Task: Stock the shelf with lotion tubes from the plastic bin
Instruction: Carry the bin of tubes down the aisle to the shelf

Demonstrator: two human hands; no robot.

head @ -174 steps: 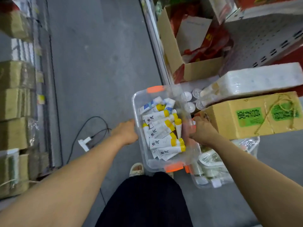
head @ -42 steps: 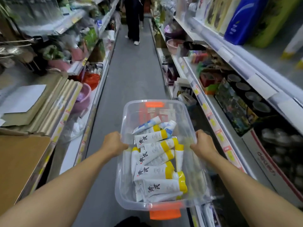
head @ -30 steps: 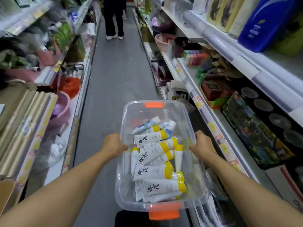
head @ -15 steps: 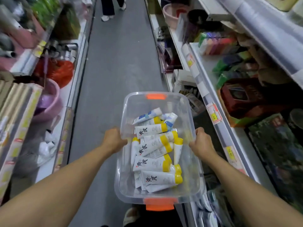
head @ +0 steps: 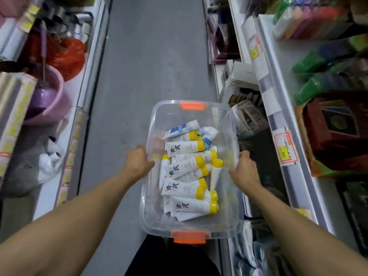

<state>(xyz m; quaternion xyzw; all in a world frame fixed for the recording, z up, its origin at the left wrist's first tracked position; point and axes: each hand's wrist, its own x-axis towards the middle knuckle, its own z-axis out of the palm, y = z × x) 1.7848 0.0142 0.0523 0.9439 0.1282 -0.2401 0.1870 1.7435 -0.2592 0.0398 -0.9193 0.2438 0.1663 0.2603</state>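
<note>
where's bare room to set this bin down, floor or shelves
The grey floor between the two shelf rows is bare ahead of the bin, which both hands hold. The left shelf is crowded by the pink basin; the right shelf is packed with green packs and a dark red box.

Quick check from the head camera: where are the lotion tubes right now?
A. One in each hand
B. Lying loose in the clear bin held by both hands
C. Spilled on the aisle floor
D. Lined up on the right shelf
B: the tubes lie piled in the bin, which the left hand and right hand grip by its side rims over the aisle.
</note>
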